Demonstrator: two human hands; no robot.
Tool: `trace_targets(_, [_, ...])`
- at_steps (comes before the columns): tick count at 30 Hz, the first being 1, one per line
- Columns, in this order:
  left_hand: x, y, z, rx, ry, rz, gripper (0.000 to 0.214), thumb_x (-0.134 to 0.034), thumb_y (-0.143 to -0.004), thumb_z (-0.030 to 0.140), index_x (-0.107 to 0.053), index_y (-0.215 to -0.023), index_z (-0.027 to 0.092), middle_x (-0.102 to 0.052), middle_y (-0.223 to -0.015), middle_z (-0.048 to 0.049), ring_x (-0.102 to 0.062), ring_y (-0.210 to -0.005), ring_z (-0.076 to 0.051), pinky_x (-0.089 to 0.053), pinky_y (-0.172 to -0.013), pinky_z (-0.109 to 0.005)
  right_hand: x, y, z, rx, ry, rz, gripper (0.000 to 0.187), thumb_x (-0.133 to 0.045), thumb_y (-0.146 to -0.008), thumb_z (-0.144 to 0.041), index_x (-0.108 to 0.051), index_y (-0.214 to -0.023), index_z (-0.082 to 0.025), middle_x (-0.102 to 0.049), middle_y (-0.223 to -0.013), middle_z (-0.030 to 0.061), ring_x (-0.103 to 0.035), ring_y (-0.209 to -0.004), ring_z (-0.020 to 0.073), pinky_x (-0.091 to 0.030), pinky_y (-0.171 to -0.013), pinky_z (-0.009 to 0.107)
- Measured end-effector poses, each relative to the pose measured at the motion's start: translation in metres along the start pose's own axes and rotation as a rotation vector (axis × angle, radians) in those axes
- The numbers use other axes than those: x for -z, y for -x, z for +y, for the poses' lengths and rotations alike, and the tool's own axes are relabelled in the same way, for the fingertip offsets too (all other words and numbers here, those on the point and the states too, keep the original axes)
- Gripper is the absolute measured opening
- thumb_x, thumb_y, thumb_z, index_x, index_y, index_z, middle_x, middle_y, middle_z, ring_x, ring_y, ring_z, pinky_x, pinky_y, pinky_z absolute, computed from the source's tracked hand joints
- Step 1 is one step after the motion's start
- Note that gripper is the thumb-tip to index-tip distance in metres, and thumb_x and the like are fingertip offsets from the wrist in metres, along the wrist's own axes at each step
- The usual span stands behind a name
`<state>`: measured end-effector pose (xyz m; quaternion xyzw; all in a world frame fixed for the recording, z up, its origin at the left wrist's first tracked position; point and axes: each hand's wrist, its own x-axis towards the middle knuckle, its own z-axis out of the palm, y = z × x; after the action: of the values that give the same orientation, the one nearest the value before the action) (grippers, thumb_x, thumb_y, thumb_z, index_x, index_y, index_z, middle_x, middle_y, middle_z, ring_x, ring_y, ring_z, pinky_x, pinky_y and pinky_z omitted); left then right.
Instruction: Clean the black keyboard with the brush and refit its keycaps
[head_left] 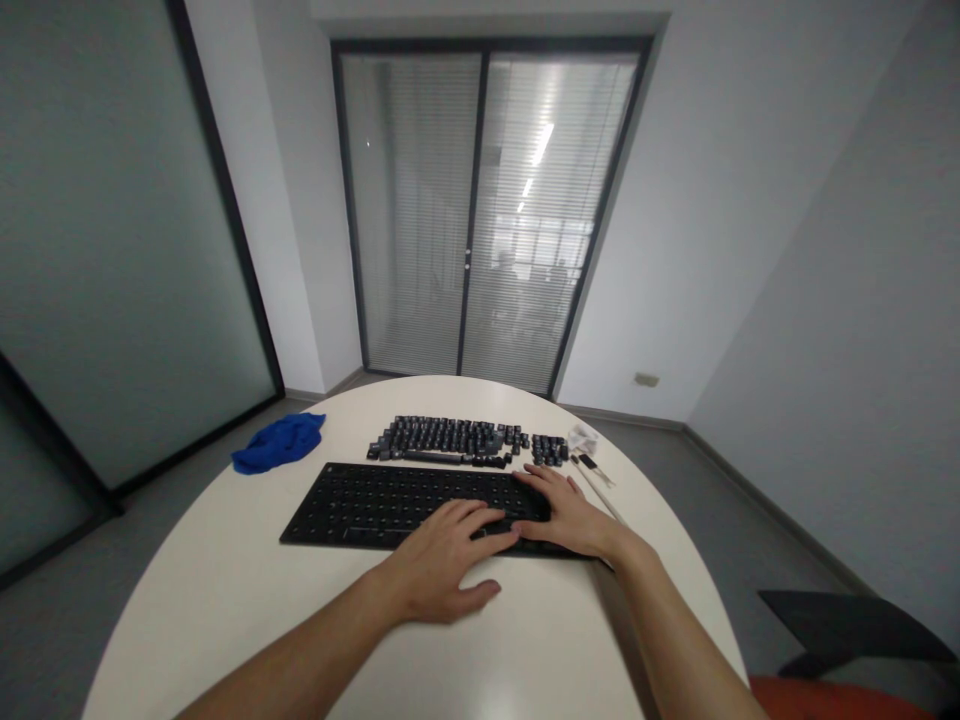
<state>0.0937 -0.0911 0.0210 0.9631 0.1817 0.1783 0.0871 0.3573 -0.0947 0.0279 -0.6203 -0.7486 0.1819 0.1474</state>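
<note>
Round white worktop (540,640), centre to bottom of frame. Black keyboard (341,500) mid-frame, visible key sites mostly bare. Left hand (448,562) at its centre, right hand (568,512) at its right; fingers spread, nothing visibly gripped. Keycaps (444,437) in rows just above; removal looks largely done, sites under hands hidden.
</note>
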Motion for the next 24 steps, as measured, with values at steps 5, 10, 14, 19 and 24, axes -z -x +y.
trace_targets(5, [0.0016, 0.0003, -0.0002, -0.013, 0.025, 0.000, 0.062, -0.063, -0.085, 0.034, -0.043, -0.144, 0.033, -0.049, -0.143, -0.0073, -0.046, -0.129, -0.030, -0.035, -0.110, -0.050, 0.0014, -0.0004, 0.0004, 0.006, -0.038, -0.010, 0.094, -0.068, -0.068, -0.073, -0.046, -0.146, -0.023, -0.029, -0.159, 0.0141, -0.020, -0.147, 0.0362, -0.012, -0.119, 0.055])
trace_targets(10, [0.0011, 0.0001, 0.0006, -0.002, 0.029, -0.008, 0.061, -0.064, -0.084, 0.033, -0.045, -0.142, 0.033, -0.049, -0.143, -0.0073, -0.045, -0.130, -0.030, -0.035, -0.110, -0.050, 0.0010, -0.0023, 0.0014, 0.006, -0.045, -0.007, 0.095, -0.070, -0.067, -0.072, -0.048, -0.145, -0.021, -0.031, -0.157, 0.0152, -0.022, -0.146, 0.0367, -0.015, -0.119, 0.054])
trace_targets(14, [0.0006, 0.0002, 0.0009, -0.001, 0.040, 0.000, 0.060, -0.064, -0.085, 0.032, -0.044, -0.142, 0.034, -0.047, -0.145, -0.0065, -0.045, -0.130, -0.030, -0.035, -0.110, -0.050, 0.0003, -0.0038, 0.0014, -0.008, -0.046, -0.010, 0.095, -0.072, -0.066, -0.070, -0.048, -0.144, -0.020, -0.032, -0.157, 0.0161, -0.022, -0.146, 0.0376, -0.017, -0.118, 0.054])
trace_targets(19, [0.0013, 0.0001, 0.0014, 0.012, 0.030, -0.015, 0.058, -0.064, -0.085, 0.031, -0.046, -0.141, 0.034, -0.048, -0.144, -0.0067, -0.045, -0.130, -0.030, -0.035, -0.111, -0.050, 0.0010, -0.0039, -0.0002, -0.017, -0.053, -0.015, 0.094, -0.073, -0.066, -0.069, -0.049, -0.144, -0.023, -0.032, -0.157, 0.0151, -0.022, -0.146, 0.0379, -0.017, -0.118, 0.056])
trace_targets(24, [0.0009, 0.0000, 0.0012, 0.023, -0.003, -0.028, 0.056, -0.063, -0.087, 0.031, -0.048, -0.140, 0.033, -0.048, -0.145, -0.0073, -0.045, -0.130, -0.029, -0.036, -0.110, -0.051, 0.0023, -0.0031, -0.0043, -0.035, -0.058, -0.019, 0.095, -0.074, -0.065, -0.068, -0.049, -0.144, -0.021, -0.031, -0.157, 0.0159, -0.022, -0.146, 0.0374, -0.014, -0.119, 0.055])
